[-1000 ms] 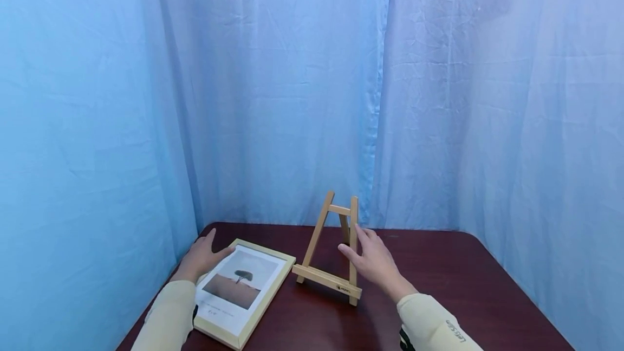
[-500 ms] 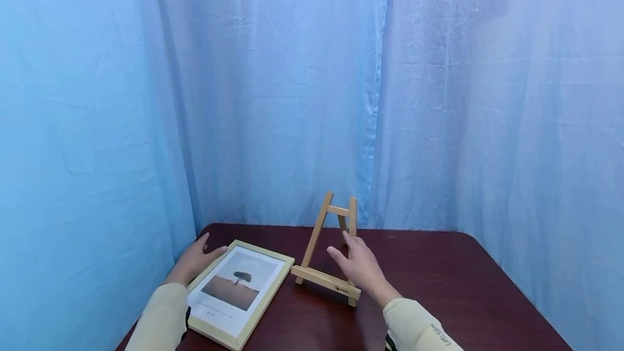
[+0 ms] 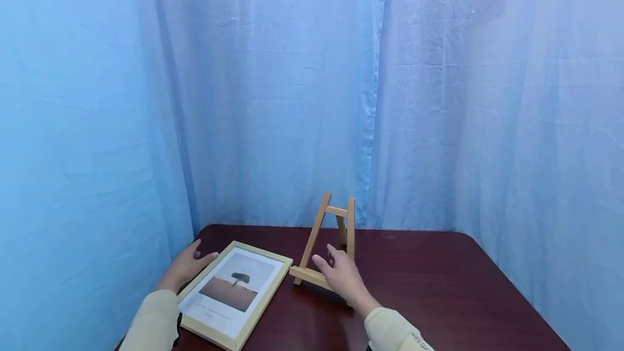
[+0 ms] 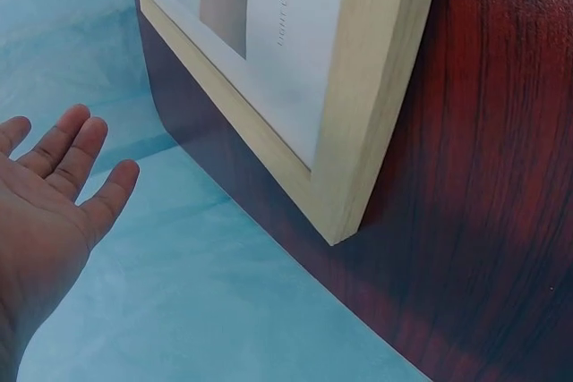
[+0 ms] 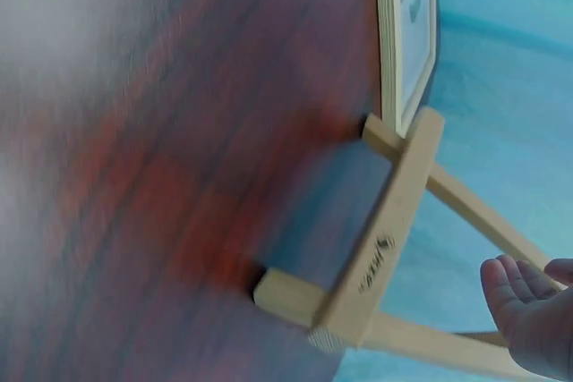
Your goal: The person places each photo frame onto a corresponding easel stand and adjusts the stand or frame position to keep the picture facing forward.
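On the dark red wooden surface point(image 3: 439, 286), a small wooden easel point(image 3: 327, 242) stands upright near the back centre, its A-shaped legs spread and its front ledge facing the person. Just left of it, apart from it, a light wooden picture frame point(image 3: 234, 292) lies flat, face up, near the left edge.

Right hand point(image 3: 341, 278): grip released, fingers straight and slightly spread, in front of the easel's right leg and ledge. The head view does not settle whether the fingers touch the wood; the right wrist view shows a gap between the fingertips point(image 5: 524, 297) and the legs.

Left hand point(image 3: 184, 267): grip released, palm open, beside the frame's far left corner. The left wrist view shows it clear of the frame, holding nothing.

Likely faults:
- The easel looks light and narrow-footed. A sideways brush from the right hand would probably tip it or slide it across the smooth surface.
- The frame lies close to the left edge. A push from the left hand could carry a corner over that edge.
- A frame set off-centre on the shallow ledge would likely slip off or pull the easel over.

Appearance: the easel is pale unfinished wood with one crossbar near the top, a rear support leg and a small dark mark on the ledge. The frame holds a print of a lone tree on a brown ground, with a white border.
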Action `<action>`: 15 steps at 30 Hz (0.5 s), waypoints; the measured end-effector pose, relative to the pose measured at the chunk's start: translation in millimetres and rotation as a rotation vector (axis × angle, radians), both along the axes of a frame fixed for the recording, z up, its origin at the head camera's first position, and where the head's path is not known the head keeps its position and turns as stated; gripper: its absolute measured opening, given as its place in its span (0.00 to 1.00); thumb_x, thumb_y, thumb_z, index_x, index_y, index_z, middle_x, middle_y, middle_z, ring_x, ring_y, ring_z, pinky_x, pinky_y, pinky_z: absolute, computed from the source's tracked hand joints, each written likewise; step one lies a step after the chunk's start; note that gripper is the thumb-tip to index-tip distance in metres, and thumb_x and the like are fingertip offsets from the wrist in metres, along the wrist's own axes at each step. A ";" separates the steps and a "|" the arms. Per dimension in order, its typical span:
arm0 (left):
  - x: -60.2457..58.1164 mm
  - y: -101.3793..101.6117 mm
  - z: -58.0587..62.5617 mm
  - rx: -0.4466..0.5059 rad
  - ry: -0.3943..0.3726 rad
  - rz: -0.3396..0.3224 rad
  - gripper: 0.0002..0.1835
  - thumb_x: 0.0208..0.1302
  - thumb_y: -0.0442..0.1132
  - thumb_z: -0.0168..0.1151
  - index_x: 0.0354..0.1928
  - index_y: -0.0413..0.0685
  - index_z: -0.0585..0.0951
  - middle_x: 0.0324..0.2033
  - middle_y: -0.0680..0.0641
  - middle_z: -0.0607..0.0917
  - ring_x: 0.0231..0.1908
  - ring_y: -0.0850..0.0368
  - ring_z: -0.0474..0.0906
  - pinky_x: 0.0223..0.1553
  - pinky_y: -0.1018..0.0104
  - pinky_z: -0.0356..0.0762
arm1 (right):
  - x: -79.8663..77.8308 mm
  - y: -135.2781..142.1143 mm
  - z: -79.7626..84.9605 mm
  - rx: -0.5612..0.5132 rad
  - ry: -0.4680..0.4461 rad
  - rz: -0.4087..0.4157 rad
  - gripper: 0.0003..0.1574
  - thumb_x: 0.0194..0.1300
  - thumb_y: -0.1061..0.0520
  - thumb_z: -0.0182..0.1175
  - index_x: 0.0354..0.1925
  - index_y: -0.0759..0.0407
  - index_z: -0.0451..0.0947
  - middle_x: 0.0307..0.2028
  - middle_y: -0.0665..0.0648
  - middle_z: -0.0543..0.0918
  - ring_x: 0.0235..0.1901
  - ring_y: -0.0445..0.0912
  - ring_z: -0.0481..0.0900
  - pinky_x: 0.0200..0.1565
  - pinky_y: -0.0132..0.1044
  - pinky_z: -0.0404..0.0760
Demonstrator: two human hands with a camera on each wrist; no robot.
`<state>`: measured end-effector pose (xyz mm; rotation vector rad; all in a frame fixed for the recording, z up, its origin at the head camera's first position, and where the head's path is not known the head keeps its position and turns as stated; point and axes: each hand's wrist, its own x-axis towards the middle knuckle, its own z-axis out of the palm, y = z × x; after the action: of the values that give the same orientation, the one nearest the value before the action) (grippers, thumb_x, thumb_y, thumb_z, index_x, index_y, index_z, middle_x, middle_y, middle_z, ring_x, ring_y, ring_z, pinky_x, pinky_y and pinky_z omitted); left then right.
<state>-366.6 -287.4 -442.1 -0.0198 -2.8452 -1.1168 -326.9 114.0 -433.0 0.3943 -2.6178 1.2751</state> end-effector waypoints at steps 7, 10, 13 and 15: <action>4.6 -5.0 -4.5 -0.008 0.008 -0.005 0.50 0.69 0.58 0.59 0.72 0.22 0.52 0.63 0.19 0.65 0.63 0.25 0.63 0.60 0.35 0.65 | 2.7 -17.2 -14.1 -0.056 -0.034 0.026 0.48 0.72 0.34 0.52 0.69 0.72 0.64 0.59 0.72 0.74 0.56 0.62 0.76 0.52 0.56 0.78; 6.7 -7.7 -6.4 -0.001 -0.004 -0.001 0.51 0.68 0.59 0.59 0.72 0.22 0.52 0.64 0.19 0.64 0.63 0.24 0.63 0.60 0.34 0.65 | 4.4 -24.5 -19.4 -0.084 -0.069 0.024 0.48 0.72 0.35 0.53 0.69 0.73 0.64 0.59 0.72 0.75 0.55 0.62 0.78 0.51 0.55 0.78; 8.2 -11.2 -8.8 -0.005 -0.015 0.005 0.52 0.68 0.60 0.59 0.72 0.22 0.51 0.64 0.19 0.63 0.63 0.24 0.62 0.59 0.34 0.65 | 7.2 -30.5 -23.6 -0.125 -0.119 0.021 0.47 0.72 0.36 0.55 0.69 0.73 0.64 0.60 0.73 0.74 0.54 0.61 0.79 0.51 0.56 0.78; 9.1 -14.2 -10.5 -0.004 -0.026 0.010 0.53 0.67 0.62 0.59 0.72 0.22 0.51 0.64 0.19 0.64 0.63 0.24 0.62 0.60 0.34 0.65 | 8.7 -34.1 -27.0 -0.152 -0.138 0.028 0.47 0.72 0.37 0.55 0.69 0.74 0.64 0.61 0.74 0.73 0.54 0.61 0.79 0.51 0.56 0.78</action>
<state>-357.6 -301.6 -452.6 0.0080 -2.8665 -1.1182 -318.2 79.9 -460.0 0.3289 -2.6097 1.5506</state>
